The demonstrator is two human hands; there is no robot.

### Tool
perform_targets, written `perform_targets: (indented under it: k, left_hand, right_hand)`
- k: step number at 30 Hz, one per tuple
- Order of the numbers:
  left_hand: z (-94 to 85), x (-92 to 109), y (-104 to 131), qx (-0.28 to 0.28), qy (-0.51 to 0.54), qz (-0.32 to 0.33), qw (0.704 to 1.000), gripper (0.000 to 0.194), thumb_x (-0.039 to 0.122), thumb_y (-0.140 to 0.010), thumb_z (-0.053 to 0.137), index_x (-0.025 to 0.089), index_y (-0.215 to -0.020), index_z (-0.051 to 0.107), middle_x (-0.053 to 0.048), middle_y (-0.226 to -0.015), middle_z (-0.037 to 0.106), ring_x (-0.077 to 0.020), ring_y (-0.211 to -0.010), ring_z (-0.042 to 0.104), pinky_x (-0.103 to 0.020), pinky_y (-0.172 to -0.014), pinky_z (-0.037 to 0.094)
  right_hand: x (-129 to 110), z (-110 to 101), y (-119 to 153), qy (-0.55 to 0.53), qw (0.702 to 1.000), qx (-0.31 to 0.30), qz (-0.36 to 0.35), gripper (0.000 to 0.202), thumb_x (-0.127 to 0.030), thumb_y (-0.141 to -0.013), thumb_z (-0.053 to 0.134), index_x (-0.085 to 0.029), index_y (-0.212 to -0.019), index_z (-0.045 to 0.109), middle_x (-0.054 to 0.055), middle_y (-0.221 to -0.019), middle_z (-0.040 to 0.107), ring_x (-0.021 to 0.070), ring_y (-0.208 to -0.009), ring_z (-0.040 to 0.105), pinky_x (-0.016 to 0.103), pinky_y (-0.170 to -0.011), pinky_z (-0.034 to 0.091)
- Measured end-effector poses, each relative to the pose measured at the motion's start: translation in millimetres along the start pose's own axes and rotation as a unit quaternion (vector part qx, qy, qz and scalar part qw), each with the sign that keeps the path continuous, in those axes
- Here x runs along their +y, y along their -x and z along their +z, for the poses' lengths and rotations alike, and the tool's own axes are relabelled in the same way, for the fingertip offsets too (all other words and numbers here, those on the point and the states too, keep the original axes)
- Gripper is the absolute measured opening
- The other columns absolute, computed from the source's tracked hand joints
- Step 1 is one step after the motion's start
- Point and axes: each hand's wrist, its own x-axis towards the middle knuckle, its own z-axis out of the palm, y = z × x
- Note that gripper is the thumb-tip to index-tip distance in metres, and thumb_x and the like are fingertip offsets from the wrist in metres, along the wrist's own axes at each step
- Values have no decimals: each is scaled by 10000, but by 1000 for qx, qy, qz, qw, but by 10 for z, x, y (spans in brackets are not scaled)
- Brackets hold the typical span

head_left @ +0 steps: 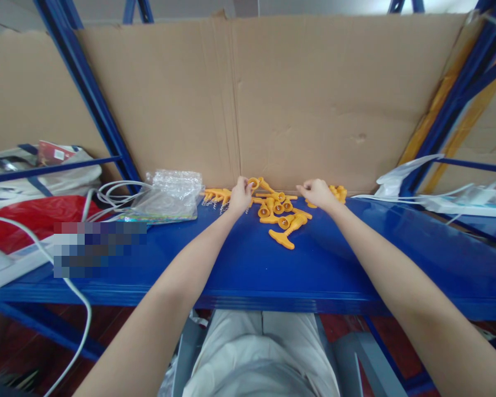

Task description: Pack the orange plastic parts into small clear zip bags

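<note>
My left hand (pixel 242 193) is pinched at the back of the blue tabletop, its fingers on a yellow ring-shaped corkscrew part (pixel 254 182). Left of that hand lies a row of yellow corkscrew handles (pixel 218 195) with metal spirals pointing toward me. Between my hands sits a loose pile of yellow bell-shaped corkscrew bodies (pixel 278 208), their round openings facing me. One yellow corkscrew piece with a T-shaped end (pixel 282 239) lies nearest the front. My right hand (pixel 316 193) is closed beside a small group of yellow pieces (pixel 339 193); whatever its fingers hold is hidden.
Clear plastic packaging (pixel 171 193) and white cables (pixel 118 190) lie to the left, near a red bag (pixel 41 215). A cardboard sheet (pixel 314 99) stands upright behind the tabletop (pixel 243 270). White power strips and cables (pixel 467 204) are at the right.
</note>
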Motion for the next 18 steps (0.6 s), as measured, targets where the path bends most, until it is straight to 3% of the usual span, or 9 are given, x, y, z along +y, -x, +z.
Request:
perform_targets:
  k: [2, 4, 8, 13, 18]
  left_hand:
    - [-11, 126, 50, 24, -7, 1, 1000, 82, 228, -984, 455, 212, -1044, 507, -71, -911, 710, -220, -900, 695, -323, -814, 507]
    - [5, 263, 99, 30, -10, 21, 999, 63, 227, -983, 452, 215, -1004, 509, -56, -866, 696, -211, -861, 680, -315, -791, 499]
    - [104, 491, 200, -4, -8, 89, 996, 76, 215, -978, 445, 198, -969, 518, -52, -829, 669, -191, -783, 649, -295, -743, 487]
    - [163, 652, 316, -56, -66, 215, 973, 130, 168, -940, 460, 165, -1003, 574, -91, -945, 685, -212, -904, 652, -320, -820, 488]
    - [62, 676, 324, -33, -134, 284, 949, 313, 171, -964, 394, 153, -1193, 607, -138, -1219, 657, -250, -1164, 589, -422, -1019, 429]
  right_hand:
    - [-70, 77, -9, -120, 992, -3, -25, 294, -376, -928, 510, -189, -730, 623, 65, -739, 691, 185, -720, 634, 289, -689, 479]
    - [-150, 158, -5, -241, 969, -30, -36, 246, -380, -944, 506, -179, -903, 642, 56, -818, 705, 152, -680, 617, 270, -646, 487]
    - [-293, 290, 37, -375, 922, -94, -24, 321, -416, -986, 470, -204, -1194, 594, 66, -1010, 710, 126, -682, 641, 254, -608, 501]
    - [-393, 360, 103, -438, 889, -129, 32, 317, -449, -1000, 459, -205, -1062, 653, 44, -882, 697, 127, -619, 640, 271, -604, 505]
    - [-372, 303, 81, -508, 855, -88, 59, 192, -333, -947, 537, -216, -1023, 668, 16, -847, 696, 115, -577, 614, 277, -615, 527]
